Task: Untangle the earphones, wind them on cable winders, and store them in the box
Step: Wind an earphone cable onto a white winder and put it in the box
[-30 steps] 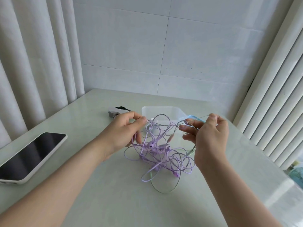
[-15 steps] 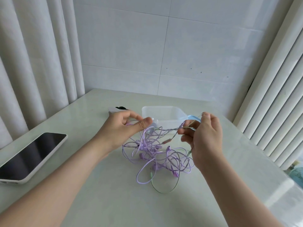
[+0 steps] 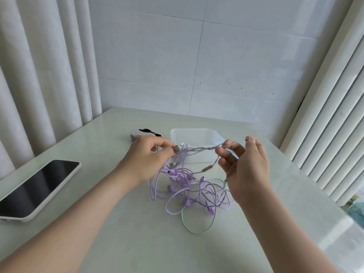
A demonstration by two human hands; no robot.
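Earphones [image 3: 178, 176] tangled, strand pinched between left hand [image 3: 146, 160], right hand [image 3: 249, 170]; box [image 3: 194, 130] behind (phone [image 3: 39, 184] left).

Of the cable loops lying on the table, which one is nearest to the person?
The pale green loop, the only one not purple. It sticks out from the near edge of the tangle; the purple loops lie further back.

lilac and pale green earphones [image 3: 189, 186] tangle at centre; translucent white box [image 3: 194, 134] behind; black-screened phone [image 3: 37, 186] in white case, lower left; pale greenish desk [image 3: 118, 233].
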